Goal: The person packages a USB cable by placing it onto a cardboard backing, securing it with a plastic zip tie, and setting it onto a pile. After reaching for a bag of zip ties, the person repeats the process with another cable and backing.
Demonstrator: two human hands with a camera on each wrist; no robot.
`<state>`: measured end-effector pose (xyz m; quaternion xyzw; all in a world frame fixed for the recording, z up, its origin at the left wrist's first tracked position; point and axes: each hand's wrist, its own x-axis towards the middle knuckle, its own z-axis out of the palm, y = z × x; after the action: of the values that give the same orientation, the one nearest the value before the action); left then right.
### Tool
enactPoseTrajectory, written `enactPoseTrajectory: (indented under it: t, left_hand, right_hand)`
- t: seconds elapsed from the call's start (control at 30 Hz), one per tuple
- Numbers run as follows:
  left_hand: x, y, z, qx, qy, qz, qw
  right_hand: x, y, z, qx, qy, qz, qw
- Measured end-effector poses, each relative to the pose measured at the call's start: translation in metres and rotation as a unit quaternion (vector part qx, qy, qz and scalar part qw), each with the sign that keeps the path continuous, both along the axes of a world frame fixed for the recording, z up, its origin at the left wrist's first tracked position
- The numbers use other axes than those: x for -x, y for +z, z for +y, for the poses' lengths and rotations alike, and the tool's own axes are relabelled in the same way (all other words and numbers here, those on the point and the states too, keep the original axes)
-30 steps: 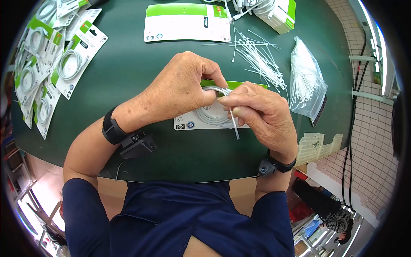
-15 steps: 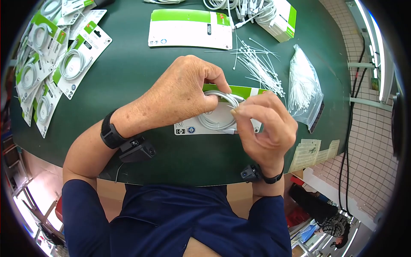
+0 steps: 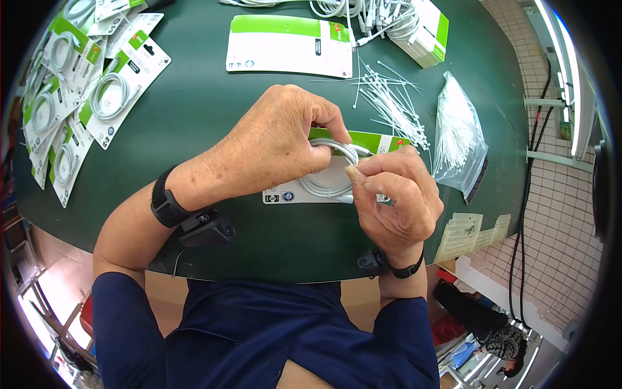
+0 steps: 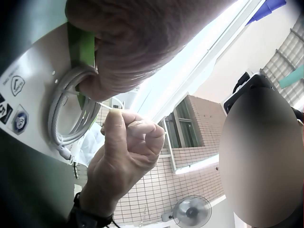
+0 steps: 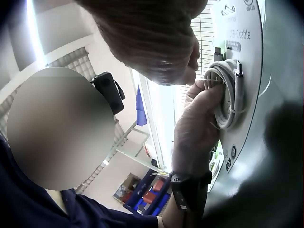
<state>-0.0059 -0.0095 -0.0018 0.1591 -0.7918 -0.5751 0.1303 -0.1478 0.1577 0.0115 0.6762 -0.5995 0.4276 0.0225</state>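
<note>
A white cable coil [image 3: 324, 187] lies on a white and green printed card [image 3: 282, 192], which stands on the table in front of the person. My left hand [image 3: 282, 136] pinches the coil's upper side between thumb and forefinger. To its right, my right hand [image 3: 403, 194] pinches a thin white cable tie [image 4: 105, 105] between thumb and forefinger, close beside the coil. The tie runs from the coil to the right thumb tip in the left wrist view. Another tie [image 5: 236, 110] goes round the coil's lower side in the right wrist view.
Loose cable ties [image 3: 395, 107] lie scattered beyond the right hand, beside a plastic bag of ties [image 3: 460, 136]. A stack of blank cards [image 3: 285, 48] and a box [image 3: 427, 32] with white cables sit at the back. Finished-looking carded cables [image 3: 110, 97] pile up at left.
My right hand has shifted down from over the coil to its right side, and the tie's long hanging tail no longer shows. My left hand keeps its pinch on the coil.
</note>
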Motion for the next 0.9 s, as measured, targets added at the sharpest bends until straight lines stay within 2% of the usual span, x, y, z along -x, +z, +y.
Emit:
enactPoseTrajectory:
  t: [0.5, 0.77, 0.9]
  left_hand:
    - [0.000, -0.002, -0.001, 0.005, -0.005, 0.005, 1.000]
    - [0.000, -0.002, -0.001, 0.013, -0.007, -0.004, 1.000]
    - [0.000, -0.003, -0.002, -0.012, -0.017, -0.006, 1.000]
  right_hand:
    - [0.001, -0.006, -0.003, -0.010, 0.006, -0.017, 1.000]
    - [0.005, -0.009, -0.007, -0.013, 0.024, 0.008, 1.000]
    - [0.003, -0.009, -0.011, -0.016, 0.034, 0.075, 0.996]
